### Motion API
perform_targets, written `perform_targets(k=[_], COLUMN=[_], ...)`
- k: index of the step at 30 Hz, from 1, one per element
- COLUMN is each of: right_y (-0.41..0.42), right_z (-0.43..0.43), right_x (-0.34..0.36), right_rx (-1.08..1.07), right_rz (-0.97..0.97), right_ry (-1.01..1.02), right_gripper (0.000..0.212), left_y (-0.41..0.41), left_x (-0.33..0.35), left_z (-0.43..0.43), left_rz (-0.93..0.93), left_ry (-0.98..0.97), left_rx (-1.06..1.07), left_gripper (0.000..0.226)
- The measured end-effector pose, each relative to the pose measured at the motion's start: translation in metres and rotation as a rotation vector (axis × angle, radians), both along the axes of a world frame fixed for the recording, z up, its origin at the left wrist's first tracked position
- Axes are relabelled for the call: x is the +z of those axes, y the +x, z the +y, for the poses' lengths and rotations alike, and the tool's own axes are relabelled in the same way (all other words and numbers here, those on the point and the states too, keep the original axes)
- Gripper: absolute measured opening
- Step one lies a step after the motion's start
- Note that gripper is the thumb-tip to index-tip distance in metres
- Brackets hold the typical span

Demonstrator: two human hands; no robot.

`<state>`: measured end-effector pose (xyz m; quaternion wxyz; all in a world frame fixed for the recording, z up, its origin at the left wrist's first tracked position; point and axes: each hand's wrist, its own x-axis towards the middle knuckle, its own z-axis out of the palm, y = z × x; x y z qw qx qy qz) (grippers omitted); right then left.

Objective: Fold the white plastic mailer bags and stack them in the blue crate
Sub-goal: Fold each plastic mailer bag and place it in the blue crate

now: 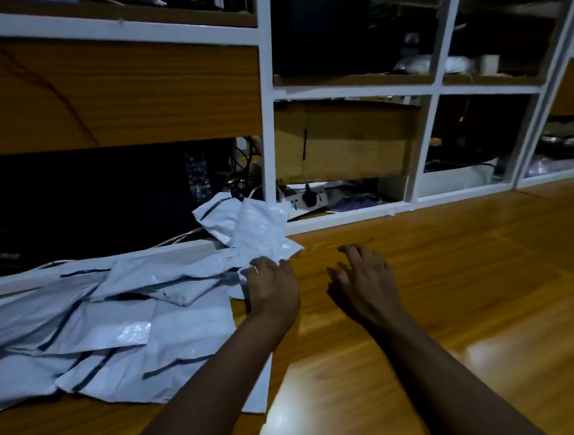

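Note:
A loose heap of white plastic mailer bags [115, 320] with dark stripes covers the left part of the wooden table [456, 290]. One crumpled mailer [262, 229] stands up at the heap's right end, against the white shelf frame. My left hand [272, 287] pinches the lower edge of that mailer. My right hand [362, 276] hovers palm down over bare wood to the right, fingers spread and holding nothing. No blue crate is in view.
A white metal shelf frame [269, 115] rises right behind the table, with a cardboard box [348, 143], a power strip [308, 198], cables and dark equipment in its bays. Bare wood lies to the right of the heap.

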<state>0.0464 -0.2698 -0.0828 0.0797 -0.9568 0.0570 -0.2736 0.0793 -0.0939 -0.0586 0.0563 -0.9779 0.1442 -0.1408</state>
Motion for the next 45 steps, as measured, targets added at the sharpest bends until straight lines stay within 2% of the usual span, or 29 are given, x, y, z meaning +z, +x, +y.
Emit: perform_targets(k=[2,7,11,13,15,16,17,19,21,24,28,31,34,39,42,45], right_y=[0.007,0.012,0.009,-0.001,-0.016,-0.023,-0.027,-0.036,-0.044,-0.053,-0.057,-0.066,-0.072,-0.079,-0.077,-0.072], right_z=[-0.009,-0.024,-0.028,-0.026,-0.026,-0.029,-0.034,-0.046,-0.054,-0.060,-0.075,-0.079,-0.089,-0.119,-0.135,-0.146], right_x=[-0.003,-0.006,-0.008,-0.003,0.004,0.006,0.005,0.005,0.005,0.006,0.004,0.007,0.008,0.008,0.008,-0.001], right_rx=[-0.020,-0.013,-0.025,-0.002,0.011,0.024,0.029,0.023,0.021,-0.021,-0.053,-0.040,-0.026,-0.046,-0.154,-0.159], right_rz=[0.046,-0.012,0.013,-0.029,-0.125,-0.162,-0.155,-0.051,-0.005,-0.035,-0.008,-0.096,-0.077,-0.048,0.066,0.140], right_ry=[-0.025,0.041,-0.003,0.092,0.214,0.186,0.065,-0.152,-0.197,-0.188,-0.065,0.088,0.053,-0.027,-0.033,-0.093], right_gripper=[0.053,0.047,0.054,0.056,0.049,0.041,0.034,0.030,0.031,0.029,0.057,0.059,0.056,0.050,0.048,0.053], left_y=[-0.002,-0.004,-0.012,-0.017,-0.024,-0.027,-0.030,-0.035,-0.040,-0.046,-0.055,-0.062,-0.066,-0.058,-0.047,-0.037], left_x=[0.000,-0.005,-0.002,-0.002,-0.003,-0.003,-0.004,-0.003,-0.003,-0.001,-0.003,-0.007,-0.011,-0.017,-0.016,-0.016], left_z=[-0.004,-0.006,-0.010,-0.013,-0.016,-0.017,-0.019,-0.023,-0.027,-0.036,-0.056,-0.070,-0.088,-0.117,-0.134,-0.147], left_rz=[0.098,0.164,0.196,0.178,0.124,0.109,0.103,0.112,0.133,0.127,0.197,0.234,0.259,0.138,0.234,0.311], left_ry=[0.020,-0.033,-0.085,-0.132,-0.175,-0.185,-0.188,-0.164,-0.142,-0.137,-0.181,-0.207,-0.221,-0.301,-0.351,-0.344], left_rx=[0.050,0.084,0.075,0.067,0.045,0.035,0.025,0.002,-0.026,-0.075,-0.137,-0.198,-0.272,-0.457,-0.451,-0.483], left_gripper=[0.054,0.069,0.067,0.057,0.047,0.044,0.041,0.036,0.036,0.039,0.044,0.045,0.045,0.042,0.054,0.060])
